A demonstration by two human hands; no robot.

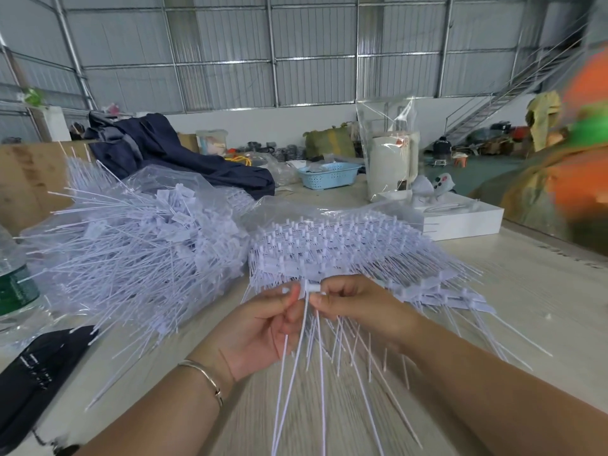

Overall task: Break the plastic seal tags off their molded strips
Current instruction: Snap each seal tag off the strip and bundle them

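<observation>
Seal tags: one molded strip (307, 289) is held up between both hands, just in front of the stacked strips (332, 245), with its thin tails hanging down toward the camera.
Left hand (263, 327): fingers are curled and pinched on the strip's left side, thumb on top.
Right hand (358, 307): fingertips are pinched on the small white tag head, right beside the left hand's pinch (almost touching it).
Key relation: the strip's bar is run left-right between the two pinches while the tails' long axis points down and toward the person, so a snap is probably made by bending across that short gap. Neither hand is really nearer; the tag is shared.
Loose pile (131, 232): separated tags are heaped to the left on a clear plastic bag, tails sticking out everywhere.
Material: pale, slightly glossy plastic, flat rectangular heads, long skinny flexible tails (tangles look likely).
Table (526, 291): light wood-grain surface.
</observation>
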